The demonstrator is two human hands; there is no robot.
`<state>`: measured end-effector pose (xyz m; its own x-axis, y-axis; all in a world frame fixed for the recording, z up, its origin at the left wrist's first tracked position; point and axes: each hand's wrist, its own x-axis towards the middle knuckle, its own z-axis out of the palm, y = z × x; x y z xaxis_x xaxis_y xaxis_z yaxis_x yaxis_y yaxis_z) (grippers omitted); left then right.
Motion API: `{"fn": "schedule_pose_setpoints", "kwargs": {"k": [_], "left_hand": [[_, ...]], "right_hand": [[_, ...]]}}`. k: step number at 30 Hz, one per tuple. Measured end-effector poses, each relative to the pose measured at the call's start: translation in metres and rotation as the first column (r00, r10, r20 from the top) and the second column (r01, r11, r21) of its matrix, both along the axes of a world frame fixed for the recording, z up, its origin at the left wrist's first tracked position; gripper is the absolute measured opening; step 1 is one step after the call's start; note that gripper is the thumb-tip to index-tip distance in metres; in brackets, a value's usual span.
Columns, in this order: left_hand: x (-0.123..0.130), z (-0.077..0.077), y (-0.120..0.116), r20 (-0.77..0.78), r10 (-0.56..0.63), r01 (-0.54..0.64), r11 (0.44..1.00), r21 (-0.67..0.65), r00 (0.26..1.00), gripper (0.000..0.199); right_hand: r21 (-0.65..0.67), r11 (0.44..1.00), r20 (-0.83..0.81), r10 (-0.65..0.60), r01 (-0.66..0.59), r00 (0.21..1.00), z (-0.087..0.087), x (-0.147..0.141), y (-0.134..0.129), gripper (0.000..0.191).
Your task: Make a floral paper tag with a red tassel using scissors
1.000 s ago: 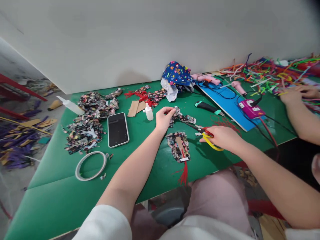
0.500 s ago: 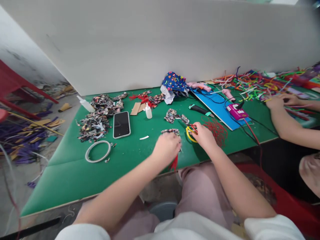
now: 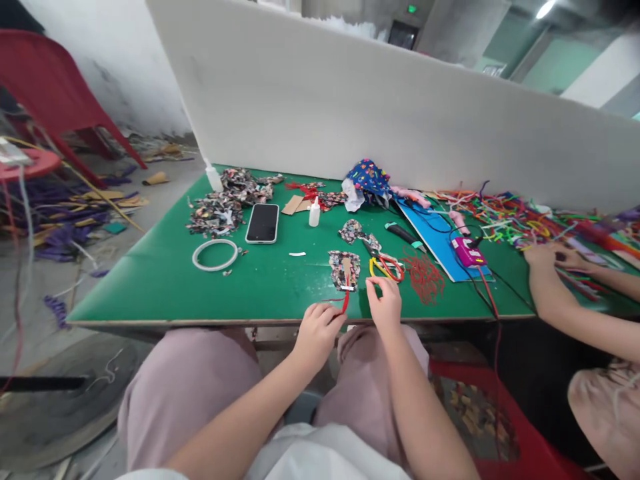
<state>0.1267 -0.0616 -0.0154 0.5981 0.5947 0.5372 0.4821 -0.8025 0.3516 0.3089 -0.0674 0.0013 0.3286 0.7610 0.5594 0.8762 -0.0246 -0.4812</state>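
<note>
A dark floral fabric piece (image 3: pixel 337 267) lies on the green table near its front edge, with a brown strip and a small white strip on it. From its lower end hangs a red tassel (image 3: pixel 346 301). My left hand (image 3: pixel 317 333) has its fingers closed on the tassel's end at the table edge. Just right of the fabric, my right hand (image 3: pixel 386 303) is closed in a pinch; anything between its fingertips is too small to make out. Beyond that hand lie scissors (image 3: pixel 387 267) with red and yellow handles, touching neither hand.
Around the work are a phone (image 3: pixel 263 223), a glue bottle (image 3: pixel 315 213), a white ring (image 3: pixel 215 255), fabric scraps (image 3: pixel 220 207), a cutter knife (image 3: pixel 405 235), red cords (image 3: pixel 424 277) and a magenta power box (image 3: pixel 469 252) with cables. A co-worker's hands (image 3: pixel 555 260) are at the right.
My right hand has let go of the scissors, which now lie on the table. My left hand has drawn back from over the fabric to the tassel. The camera view has tilted up.
</note>
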Motion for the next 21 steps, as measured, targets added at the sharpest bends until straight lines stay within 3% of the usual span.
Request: {"fn": "schedule_pose_setpoints", "kwargs": {"k": [9, 21], "left_hand": [[-0.019, 0.014, 0.006, -0.007, 0.079, -0.079, 0.997, -0.016, 0.997, 0.023], [-0.079, 0.028, 0.054, -0.137, 0.281, -0.281, 0.959, 0.015, 0.950, 0.025]], "right_hand": [[-0.029, 0.999, -0.114, 0.036, -0.039, 0.993, -0.003, 0.005, 0.002, 0.024], [-0.109, 0.983, -0.164, 0.129, -0.148, 0.978, 0.000, 0.004, 0.001, 0.023]]}}
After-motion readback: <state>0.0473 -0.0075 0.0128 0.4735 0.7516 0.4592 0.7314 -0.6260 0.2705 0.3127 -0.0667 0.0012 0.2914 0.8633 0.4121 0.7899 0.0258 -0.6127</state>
